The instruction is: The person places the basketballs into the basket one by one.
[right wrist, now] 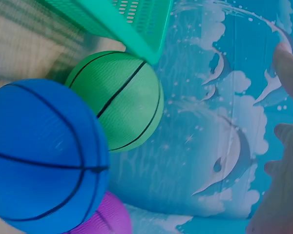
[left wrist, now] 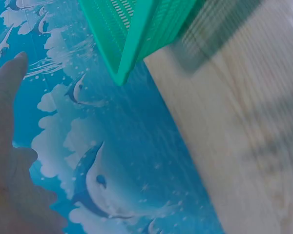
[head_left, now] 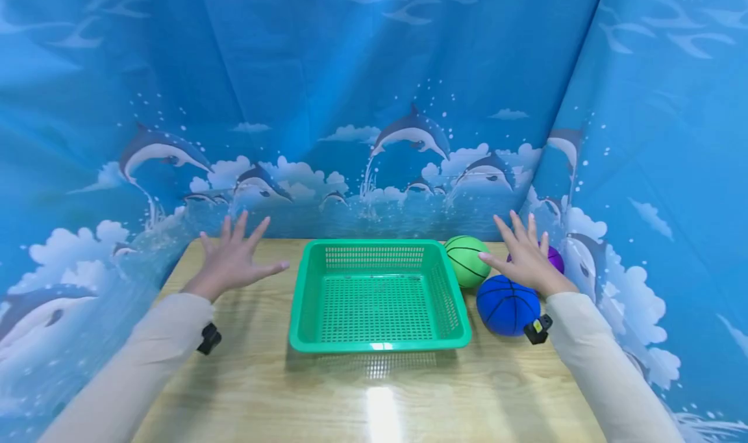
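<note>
My left hand [head_left: 234, 264], fingers spread, is held in the air left of a green plastic basket [head_left: 300, 300], holding nothing. My right hand [head_left: 526, 261] is also spread and hovers over the balls on the right. Under it sits a blue ball [head_left: 507, 306] with black seams. A light green ball [head_left: 467, 262] lies beside the basket's right rim, behind the blue one. Mostly hidden by the right hand is a purple ball [head_left: 556, 259], seen also in the right wrist view [right wrist: 110, 217]. The basket has perforated walls and nothing inside it.
The basket and balls are on a light wooden table [head_left: 327, 397]. Blue dolphin-print sheets [head_left: 350, 105] hang close behind the table and along both sides. Each wrist carries a small black camera, like the one on the left wrist [head_left: 209, 339].
</note>
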A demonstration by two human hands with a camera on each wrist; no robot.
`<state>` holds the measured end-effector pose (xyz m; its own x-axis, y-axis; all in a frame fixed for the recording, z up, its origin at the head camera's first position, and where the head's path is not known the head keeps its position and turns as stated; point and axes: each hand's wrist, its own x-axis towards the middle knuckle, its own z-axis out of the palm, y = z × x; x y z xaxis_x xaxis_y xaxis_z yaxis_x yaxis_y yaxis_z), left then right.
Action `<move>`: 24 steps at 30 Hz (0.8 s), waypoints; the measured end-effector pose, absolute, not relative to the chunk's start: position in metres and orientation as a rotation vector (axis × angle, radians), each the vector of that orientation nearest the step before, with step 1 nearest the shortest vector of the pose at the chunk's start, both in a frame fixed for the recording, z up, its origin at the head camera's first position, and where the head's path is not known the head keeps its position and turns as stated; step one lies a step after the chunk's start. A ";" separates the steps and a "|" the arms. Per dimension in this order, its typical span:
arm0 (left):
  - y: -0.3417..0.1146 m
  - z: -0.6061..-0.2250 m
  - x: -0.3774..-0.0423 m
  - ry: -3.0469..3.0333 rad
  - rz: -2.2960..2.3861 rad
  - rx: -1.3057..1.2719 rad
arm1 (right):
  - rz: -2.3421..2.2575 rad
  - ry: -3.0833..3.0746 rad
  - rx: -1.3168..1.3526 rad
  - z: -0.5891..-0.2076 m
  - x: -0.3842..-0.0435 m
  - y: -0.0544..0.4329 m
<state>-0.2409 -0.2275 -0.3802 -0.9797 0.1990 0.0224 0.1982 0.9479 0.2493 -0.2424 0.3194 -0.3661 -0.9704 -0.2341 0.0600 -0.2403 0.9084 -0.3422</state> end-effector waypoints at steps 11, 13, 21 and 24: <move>-0.214 -0.426 -0.256 2.869 0.850 0.310 | 0.661 -3.037 0.256 -0.396 -0.226 0.352; -0.211 -0.435 -0.257 2.815 0.948 0.315 | 0.691 -3.032 0.227 -0.403 -0.222 0.356; -0.206 -0.463 -0.257 2.663 1.178 0.275 | 0.790 -3.031 0.130 -0.426 -0.204 0.368; -0.205 -0.470 -0.257 2.599 1.226 0.251 | 0.815 -3.026 0.105 -0.437 -0.198 0.371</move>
<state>-0.2566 -0.2054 -0.4700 -0.9523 0.2621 -0.1563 0.0460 0.6296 0.7756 -0.1980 0.3706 -0.4369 -0.9978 -0.0629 0.0229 -0.0659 0.8627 -0.5015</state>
